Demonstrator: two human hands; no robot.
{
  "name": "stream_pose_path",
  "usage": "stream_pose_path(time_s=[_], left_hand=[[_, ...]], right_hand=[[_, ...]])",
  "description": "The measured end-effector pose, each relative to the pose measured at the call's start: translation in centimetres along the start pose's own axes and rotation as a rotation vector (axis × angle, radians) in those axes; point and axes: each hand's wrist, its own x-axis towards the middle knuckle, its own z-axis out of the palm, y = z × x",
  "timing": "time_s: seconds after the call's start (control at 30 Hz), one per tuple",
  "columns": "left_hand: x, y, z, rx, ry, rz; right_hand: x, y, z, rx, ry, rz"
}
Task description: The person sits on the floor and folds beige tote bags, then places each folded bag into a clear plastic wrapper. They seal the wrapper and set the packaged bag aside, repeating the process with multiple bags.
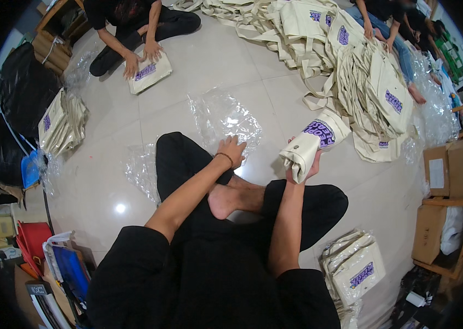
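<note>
My right hand (pixel 313 165) grips a cream canvas tote bag (pixel 337 126), rolled or folded over, with a purple print and a metal snap button on its visible side. The bag is held above the floor beyond my right knee. My left hand (pixel 231 150), a beaded bracelet at its wrist, has its fingers apart over the near edge of a clear plastic bag (pixel 223 111) lying flat on the tiles. Another crumpled piece of clear plastic (pixel 141 168) lies by my left knee.
A large heap of tote bags (pixel 309 49) covers the floor ahead right. Plastic-wrapped folded bags stand in stacks at left (pixel 65 123) and right (pixel 359 267). Opposite, a person presses a folded bag (pixel 153 78); another sits beside the heap. Cardboard boxes (pixel 437 168) line the right side.
</note>
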Motion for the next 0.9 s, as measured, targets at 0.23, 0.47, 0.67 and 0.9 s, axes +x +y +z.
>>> stream_pose_path(time_s=[0.23,0.47,0.67,0.9], left_hand=[[3.3,-1.7,-0.2,0.433,-0.074,0.635],[3.4,-2.6,-0.7,0.246,0.221,0.551],[1.9,-3.5,1.3,-0.114,0.318,0.487],[1.5,-3.5,1.5,-0.011,0.293,0.435]], right_hand=[[1.8,1.5,-1.2,-0.091,-0.066,0.277],[3.9,5.1,-1.3,-0.649,0.012,0.333],[6.3,6.2,-5.0,-0.717,0.135,0.401],[5.4,6.1,-3.7,-0.562,0.208,0.349]])
